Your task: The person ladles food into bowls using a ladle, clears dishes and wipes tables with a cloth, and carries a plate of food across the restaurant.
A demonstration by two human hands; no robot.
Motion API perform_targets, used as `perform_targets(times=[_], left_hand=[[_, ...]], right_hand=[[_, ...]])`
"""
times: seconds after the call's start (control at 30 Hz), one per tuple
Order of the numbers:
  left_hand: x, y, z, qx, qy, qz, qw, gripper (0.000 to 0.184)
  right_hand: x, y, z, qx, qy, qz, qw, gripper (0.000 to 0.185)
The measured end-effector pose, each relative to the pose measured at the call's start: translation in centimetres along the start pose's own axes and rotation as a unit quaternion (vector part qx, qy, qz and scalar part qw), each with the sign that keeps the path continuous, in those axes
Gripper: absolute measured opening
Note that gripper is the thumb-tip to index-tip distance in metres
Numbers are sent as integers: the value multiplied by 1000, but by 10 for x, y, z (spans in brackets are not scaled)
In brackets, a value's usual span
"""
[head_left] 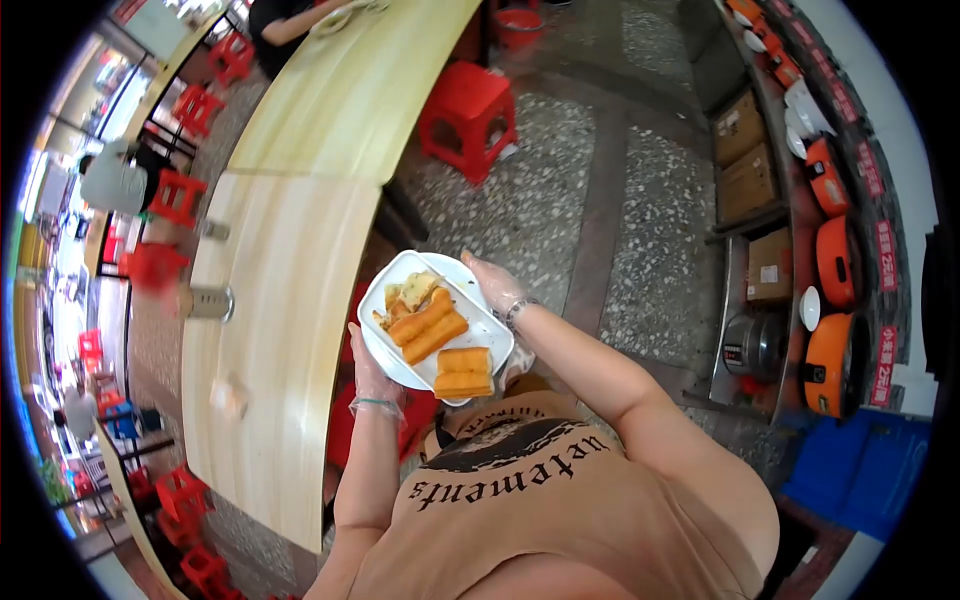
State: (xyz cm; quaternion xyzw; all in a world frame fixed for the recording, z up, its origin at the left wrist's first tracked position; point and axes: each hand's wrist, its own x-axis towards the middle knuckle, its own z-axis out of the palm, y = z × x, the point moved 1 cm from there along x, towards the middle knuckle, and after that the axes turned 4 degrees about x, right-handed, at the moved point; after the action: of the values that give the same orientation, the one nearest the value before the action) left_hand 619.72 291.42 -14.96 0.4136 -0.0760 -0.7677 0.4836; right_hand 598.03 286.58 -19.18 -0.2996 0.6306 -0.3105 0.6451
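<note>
My left hand (374,376), in a clear plastic glove, grips the near left edge of a stack of white plates. My right hand (495,284), gloved the same way, holds the stack's right side. On top is a rectangular white plate (478,328), with a round white plate (462,272) showing beneath it. The upper one carries pieces of fried dough stick, a longer one (428,325) and a shorter one (463,373). Beside them lies a torn pale food scrap (415,290), and dark crumbs dot the plate.
A long wooden table (280,400) runs along my left, bearing a metal canister (208,303) and a crumpled whitish item (229,397). A red stool (470,120) stands ahead. Orange cookers (836,365) line the right-hand counter, near a blue bin (850,470). A person (280,35) sits at the far table.
</note>
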Motion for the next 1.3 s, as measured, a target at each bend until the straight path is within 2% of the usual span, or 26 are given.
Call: perform_targets(times=[0.07, 0.1, 0.2, 0.23, 0.27, 0.37, 0.47, 0.5, 0.57, 0.6, 0.63, 0.67, 0.73, 0.8, 0.83, 0.93, 0.97, 1.0, 1.07, 1.2, 1.27, 1.3], left_hand=[[29, -15, 69, 31, -5, -30, 999, 67], [49, -24, 94, 40, -22, -43, 998, 66], [111, -54, 167, 40, -88, -111, 989, 66], [134, -63, 192, 51, -92, -121, 987, 66], [156, -74, 214, 61, -92, -135, 985, 66], [224, -108, 278, 86, -103, -177, 975, 66], [303, -139, 346, 102, -142, -214, 961, 69], [330, -148, 366, 113, -184, -219, 952, 69], [377, -175, 423, 162, -165, -216, 949, 69], [405, -183, 448, 177, -159, -224, 945, 68], [423, -185, 485, 180, -158, -256, 936, 67], [442, -187, 521, 184, -154, -288, 927, 65], [497, -201, 579, 235, -137, -323, 906, 64], [551, -231, 631, 238, -134, -326, 905, 63], [576, -236, 661, 246, -131, -320, 906, 61], [653, -260, 754, 222, -150, -316, 910, 59], [686, -272, 779, 211, -185, -314, 907, 58], [708, -275, 813, 224, -179, -308, 907, 60], [740, -274, 883, 212, -211, -298, 906, 63], [856, -292, 996, 209, -180, -276, 921, 62], [901, -295, 1063, 206, -143, -288, 924, 62], [942, -311, 1074, 208, -177, -251, 929, 62]], right_hand=[[18, -15, -66, 32, 40, 11, 999, 64], [-4, -50, -95, 3, 69, 2, 998, 66], [39, -38, -188, 60, 106, -17, 992, 67], [44, -50, -220, 36, 127, 21, 991, 69], [48, -59, -247, 40, 134, 15, 990, 69], [56, -88, -320, 252, 167, 53, 952, 63], [85, -121, -394, 260, 233, 6, 937, 60], [108, -121, -424, 290, 229, 20, 929, 61], [145, -118, -495, 316, 216, -10, 924, 62], [155, -133, -514, 409, 172, -22, 896, 63], [183, -121, -552, 372, 218, -30, 902, 64], [188, -148, -575, 370, 219, -35, 902, 64], [182, -214, -614, 308, 363, 15, 880, 61], [204, -234, -680, 288, 385, 35, 876, 65], [208, -279, -697, 242, 396, 71, 883, 68], [271, -320, -790, 282, 390, 1, 876, 69], [295, -328, -828, 271, 386, -2, 882, 70], [319, -339, -866, 259, 378, -3, 889, 71], [354, -392, -915, 267, 383, 19, 884, 75], [453, -458, -1043, 236, 353, 6, 905, 76], [508, -482, -1114, 171, 382, 9, 908, 73], [540, -485, -1149, 195, 376, -4, 906, 71]])
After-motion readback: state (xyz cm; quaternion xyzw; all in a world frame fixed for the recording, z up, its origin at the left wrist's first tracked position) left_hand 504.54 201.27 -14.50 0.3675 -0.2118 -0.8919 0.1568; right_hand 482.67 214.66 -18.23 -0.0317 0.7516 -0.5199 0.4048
